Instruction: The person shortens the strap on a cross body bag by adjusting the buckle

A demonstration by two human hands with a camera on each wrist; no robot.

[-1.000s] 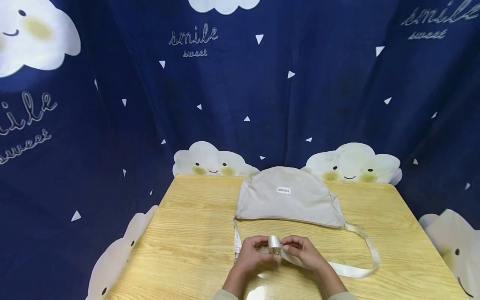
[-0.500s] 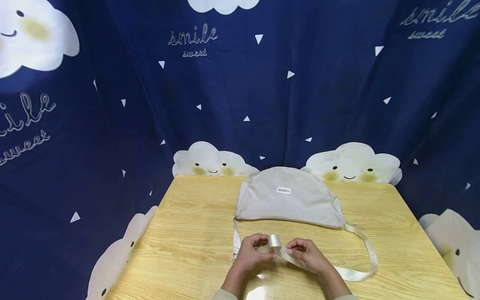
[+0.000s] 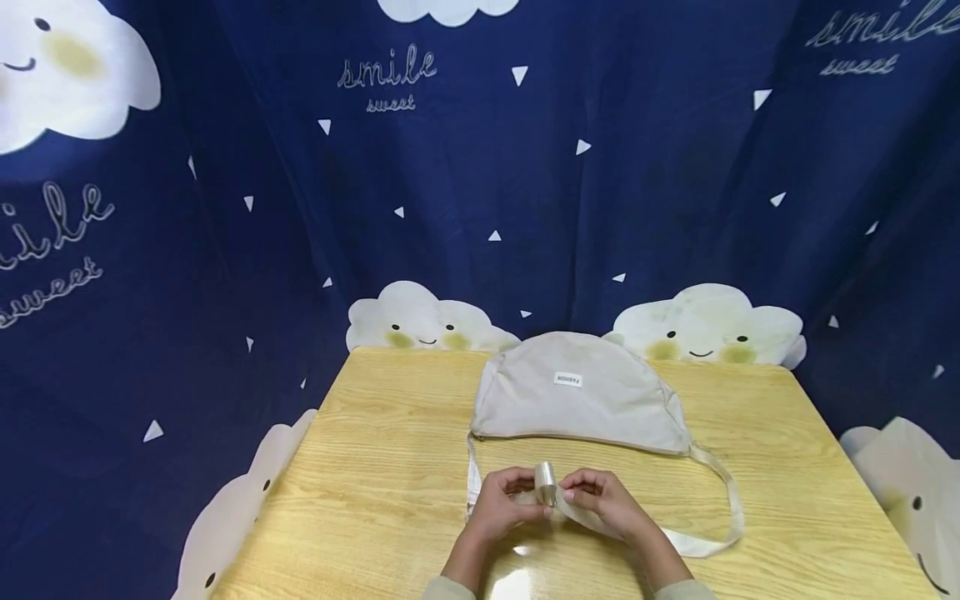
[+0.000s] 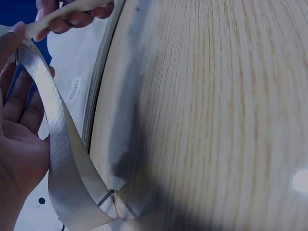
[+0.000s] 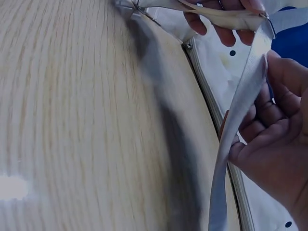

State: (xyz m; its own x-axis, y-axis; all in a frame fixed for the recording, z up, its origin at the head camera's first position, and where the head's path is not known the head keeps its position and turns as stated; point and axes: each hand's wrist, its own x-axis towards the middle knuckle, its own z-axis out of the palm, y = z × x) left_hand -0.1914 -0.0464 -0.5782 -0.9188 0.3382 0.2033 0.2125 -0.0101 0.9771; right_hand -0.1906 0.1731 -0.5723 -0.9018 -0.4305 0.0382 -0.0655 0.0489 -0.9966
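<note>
A cream shoulder bag with a small "FASHION" label lies on the table, its strap looping toward the person. My left hand pinches the strap near its front, thumb and fingers at a thin metal buckle. A short loop of strap stands up between the hands. My right hand pinches the strap just right of that loop, with the strap trailing down past the palm in the right wrist view. In the left wrist view, another thin metal piece sits on the strap's lower bend.
The light wood table extends on both sides of the bag. A dark blue curtain with clouds and white triangles hangs behind and around it. The bag's zipper edge runs just beyond the hands.
The right hand first drew slightly right, then came back left to the loop. The loop between the hands stands a little higher, and the strap's right-hand bend has slid left.
</note>
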